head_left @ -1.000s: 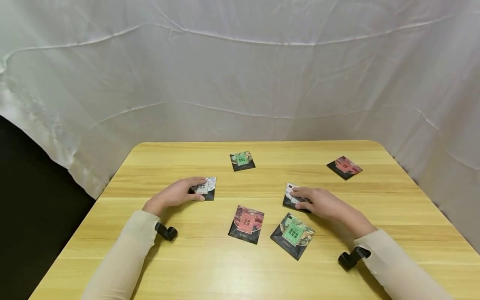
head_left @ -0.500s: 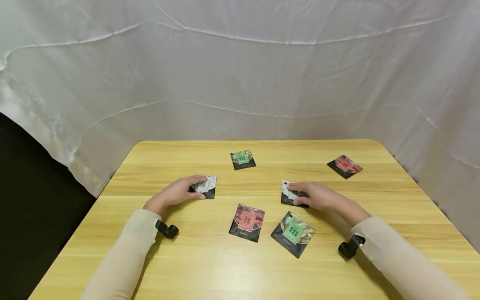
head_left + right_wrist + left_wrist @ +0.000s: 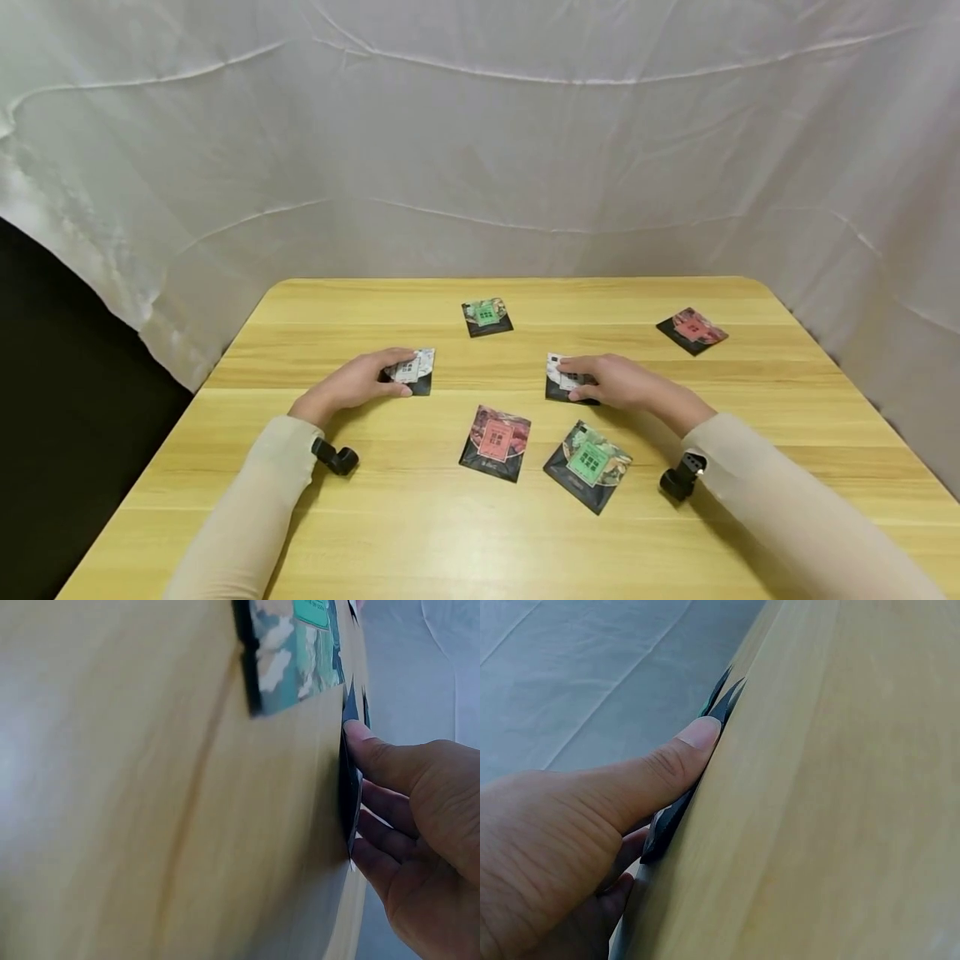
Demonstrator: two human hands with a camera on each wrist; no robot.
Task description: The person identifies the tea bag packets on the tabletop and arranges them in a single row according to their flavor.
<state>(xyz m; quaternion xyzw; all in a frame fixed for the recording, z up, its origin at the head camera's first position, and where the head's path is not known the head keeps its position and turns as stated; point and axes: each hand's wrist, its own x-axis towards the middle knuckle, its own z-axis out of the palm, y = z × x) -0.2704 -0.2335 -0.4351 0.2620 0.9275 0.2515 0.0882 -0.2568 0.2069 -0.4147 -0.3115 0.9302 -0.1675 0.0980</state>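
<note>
My left hand [image 3: 354, 383] holds a flat black-and-white food packet [image 3: 423, 382] at the left of the table, thumb on the near side and fingers over the far part. My right hand [image 3: 628, 383] grips a matching black-and-white packet [image 3: 557, 390] right of the middle, low over the wood. In the right wrist view, the thumb is at the edge of that packet [image 3: 349, 791], with the other fingers behind it. The left wrist view has the thumb lying along the dark packet [image 3: 667, 825]. Palms and fingers cover much of both packets.
Between the hands and nearer lie a red packet [image 3: 496, 443] and a green packet [image 3: 588, 467]. Farther back are a smaller-looking green packet [image 3: 487, 317] and a red one [image 3: 692, 331]. A pale curtain [image 3: 480, 167] hangs behind the wooden table [image 3: 390, 525].
My right hand has moved left, bringing its black-and-white packet along toward the middle and turning it straighter. The left hand and the other packets have stayed in place.
</note>
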